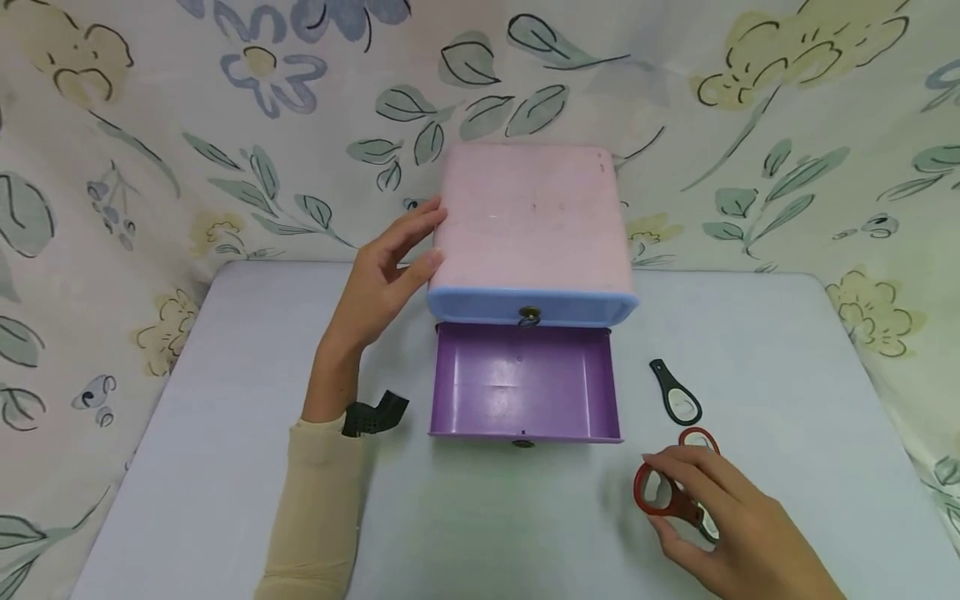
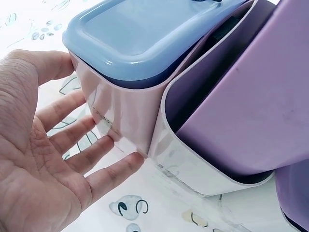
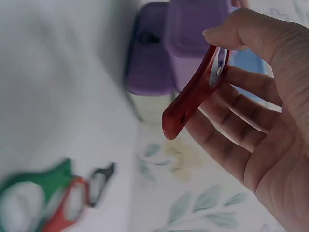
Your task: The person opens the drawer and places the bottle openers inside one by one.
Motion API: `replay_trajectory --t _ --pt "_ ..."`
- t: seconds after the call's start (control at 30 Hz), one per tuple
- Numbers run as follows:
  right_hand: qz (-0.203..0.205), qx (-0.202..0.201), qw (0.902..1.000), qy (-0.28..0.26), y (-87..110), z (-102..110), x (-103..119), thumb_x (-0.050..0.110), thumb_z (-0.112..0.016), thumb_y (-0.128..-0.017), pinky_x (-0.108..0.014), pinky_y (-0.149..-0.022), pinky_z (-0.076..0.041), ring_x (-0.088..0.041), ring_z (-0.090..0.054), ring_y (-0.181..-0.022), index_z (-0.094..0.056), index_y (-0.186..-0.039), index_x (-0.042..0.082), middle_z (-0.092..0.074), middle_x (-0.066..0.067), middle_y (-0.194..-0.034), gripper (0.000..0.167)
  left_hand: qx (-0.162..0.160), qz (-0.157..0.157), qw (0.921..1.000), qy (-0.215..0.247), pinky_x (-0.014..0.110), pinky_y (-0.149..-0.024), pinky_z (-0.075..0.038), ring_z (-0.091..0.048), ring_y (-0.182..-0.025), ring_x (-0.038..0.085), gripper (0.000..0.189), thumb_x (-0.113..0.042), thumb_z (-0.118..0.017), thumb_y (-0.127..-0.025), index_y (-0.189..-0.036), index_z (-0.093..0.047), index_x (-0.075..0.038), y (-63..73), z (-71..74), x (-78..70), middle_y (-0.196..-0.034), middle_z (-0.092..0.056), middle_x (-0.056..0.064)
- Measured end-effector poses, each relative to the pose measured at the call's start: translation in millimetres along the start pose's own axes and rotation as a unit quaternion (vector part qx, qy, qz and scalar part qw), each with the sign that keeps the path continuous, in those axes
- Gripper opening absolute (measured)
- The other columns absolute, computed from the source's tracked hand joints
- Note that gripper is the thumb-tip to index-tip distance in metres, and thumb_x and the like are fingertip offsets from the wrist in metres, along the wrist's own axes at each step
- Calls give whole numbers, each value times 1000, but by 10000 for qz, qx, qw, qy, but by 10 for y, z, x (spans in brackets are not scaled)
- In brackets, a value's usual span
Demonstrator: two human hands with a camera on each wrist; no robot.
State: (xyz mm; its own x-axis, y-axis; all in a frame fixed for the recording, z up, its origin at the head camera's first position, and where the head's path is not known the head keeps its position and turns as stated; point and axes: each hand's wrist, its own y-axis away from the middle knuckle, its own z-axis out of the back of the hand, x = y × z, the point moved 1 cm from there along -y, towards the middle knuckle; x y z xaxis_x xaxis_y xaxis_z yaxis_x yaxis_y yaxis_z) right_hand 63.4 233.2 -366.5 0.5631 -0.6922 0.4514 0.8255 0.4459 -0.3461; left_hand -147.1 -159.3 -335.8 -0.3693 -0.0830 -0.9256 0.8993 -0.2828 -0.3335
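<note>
My right hand [image 1: 750, 533] pinches a red magnifying glass [image 1: 684, 505] at its lens rim, between thumb and fingers. In the right wrist view its handle [image 3: 186, 106] points down and left, a small hole near the end. My left hand [image 1: 371, 292] rests with extended fingers on the left side of a small pink drawer cabinet [image 1: 532, 221]. Below the blue top drawer [image 1: 480, 306], a purple drawer [image 1: 517, 383] is pulled out, and its inside shows nothing in it. Another purple drawer [image 2: 295, 193] sits under it in the left wrist view.
To the right of the cabinet lie a black magnifying glass [image 1: 664, 375] and another red one [image 1: 697, 431]. A green one [image 3: 50, 182] shows beside them in the right wrist view. A key [image 1: 529, 317] hangs from the blue drawer. Floral cloth [image 1: 262, 167] stands behind the white table [image 1: 225, 400].
</note>
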Motion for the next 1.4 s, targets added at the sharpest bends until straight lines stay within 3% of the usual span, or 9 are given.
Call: replay_trajectory --t 0.27,0.67,0.97,1.1,1.23,1.4 --pt "66 167 9988 463 -308 262 64 61 -41 -104 -2 -73 -53 8 -65 -80 -70 -129 14 -64 7 -122 60 7 -57 10000 35 25 -109 -55 -45 -156 22 50 -12 -64 -104 -153 -56 -8 12 -4 -6 -170 -43 -1" --pt "419 506 9976 231 -582 247 63 58 -43 -105 -5 -75 -55 10 -66 -81 -69 -129 18 -63 10 -126 54 -18 -5 10000 14 23 -109 -55 -44 -156 21 51 -12 -65 -103 -153 -56 -8 43 -11 0 -170 -43 -1" --pt "1174 456 9910 444 -893 244 132 52 -43 -107 -8 -67 -53 6 -67 -80 -70 -127 18 -64 7 -123 47 -116 8 9999 95 21 -107 -55 -45 -155 20 51 -7 -63 -102 -153 -56 -9 62 6 32 -169 -44 -4" --pt "1382 612 9872 510 -1035 248 190 36 -61 -102 -10 -66 -53 3 -67 -82 -68 -128 21 -63 8 -124 31 -95 -19 9999 82 23 -109 -55 -45 -156 22 50 -11 -64 -103 -152 -57 -8 34 14 36 -169 -44 0" --pt "1583 779 9826 584 -1180 229 247 16 -78 -83 -14 -62 -50 -1 -63 -83 -67 -128 21 -64 7 -123 46 -60 -41 10000 48 22 -109 -55 -45 -155 22 50 -10 -64 -103 -152 -57 -8 20 13 27 -169 -44 0" --pt "1707 986 9785 605 -1360 203 282 13 -82 -81 -17 -60 -51 -2 -62 -83 -67 -125 20 -64 7 -120 46 -44 -75 10000 23 21 -109 -53 -45 -155 21 50 -11 -65 -103 -152 -57 -9 1 14 10 -168 -44 0"
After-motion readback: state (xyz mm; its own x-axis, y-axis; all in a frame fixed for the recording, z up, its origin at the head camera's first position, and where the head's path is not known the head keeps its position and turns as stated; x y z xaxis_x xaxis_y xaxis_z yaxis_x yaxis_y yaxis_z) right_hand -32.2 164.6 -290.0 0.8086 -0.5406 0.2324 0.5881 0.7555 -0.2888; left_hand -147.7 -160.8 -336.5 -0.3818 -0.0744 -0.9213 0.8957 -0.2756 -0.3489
